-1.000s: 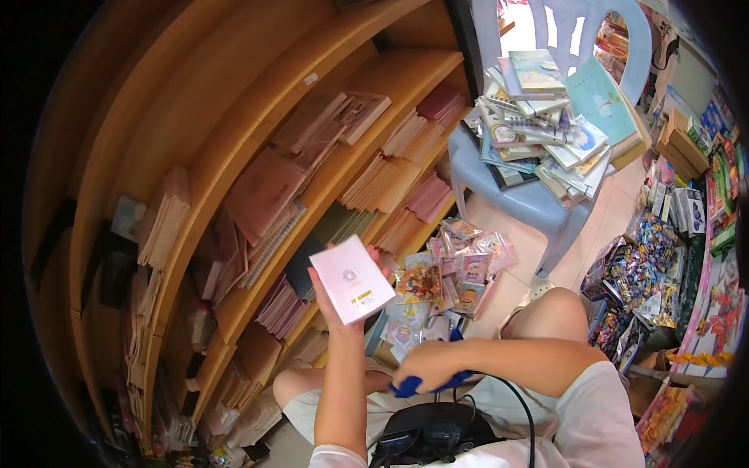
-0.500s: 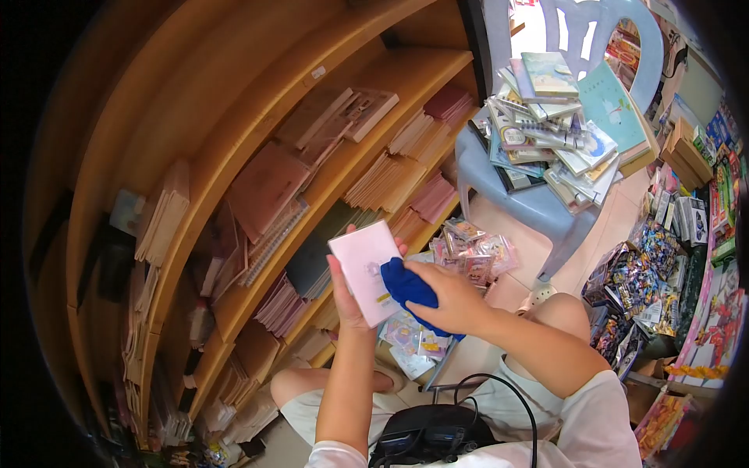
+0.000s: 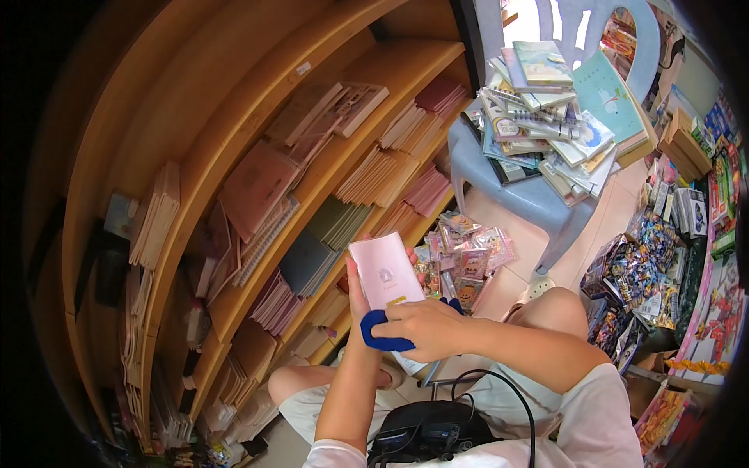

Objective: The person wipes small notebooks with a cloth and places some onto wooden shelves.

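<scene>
A small pink notebook (image 3: pixel 382 261) with a faint emblem and a gold mark near its lower edge faces up in front of me. My left hand (image 3: pixel 360 295) grips it from beneath, thumb along the left side and fingertips showing at the right. Across its bottom edge lies my right hand (image 3: pixel 425 327), fingers closed on a dark blue cloth (image 3: pixel 384 337). Part of the cloth sticks out at the left of the fingers, and a bit more shows behind the hand.
Wooden shelves (image 3: pixel 257 101) with notebooks and booklets fill the left. A blue plastic chair (image 3: pixel 519 207) bears a heap of notebooks (image 3: pixel 546 117). Packaged small goods (image 3: pixel 472 269) lie on the floor beyond my hands. Shiny packets (image 3: pixel 647 257) are piled at right.
My right hand has slid the cloth down and left from the notebook's middle to its lower edge. The notebook has shifted slightly right and down, and its emblem is uncovered.
</scene>
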`<act>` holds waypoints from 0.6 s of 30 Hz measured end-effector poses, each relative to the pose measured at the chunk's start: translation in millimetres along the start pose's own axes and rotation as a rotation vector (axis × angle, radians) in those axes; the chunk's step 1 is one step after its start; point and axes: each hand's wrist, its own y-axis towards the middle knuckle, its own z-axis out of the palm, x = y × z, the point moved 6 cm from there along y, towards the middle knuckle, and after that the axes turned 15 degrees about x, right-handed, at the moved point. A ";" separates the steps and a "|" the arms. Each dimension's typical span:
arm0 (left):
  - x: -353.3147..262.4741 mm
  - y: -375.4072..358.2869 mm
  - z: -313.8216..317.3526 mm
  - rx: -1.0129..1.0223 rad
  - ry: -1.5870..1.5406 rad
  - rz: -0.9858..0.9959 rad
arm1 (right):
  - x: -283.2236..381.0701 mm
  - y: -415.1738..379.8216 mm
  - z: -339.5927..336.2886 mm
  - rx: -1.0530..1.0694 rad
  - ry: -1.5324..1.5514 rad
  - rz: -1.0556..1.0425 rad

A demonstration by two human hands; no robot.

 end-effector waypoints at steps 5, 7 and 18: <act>-12.6 16.3 20.9 0.048 0.064 0.051 | 9.9 -6.2 68.0 0.682 0.068 0.007; -20.9 18.8 29.9 0.143 0.032 0.087 | 12.7 -10.0 56.4 0.606 0.214 -0.076; -18.1 6.5 14.7 0.038 0.088 0.119 | -29.9 -47.9 -93.6 -0.624 0.134 0.090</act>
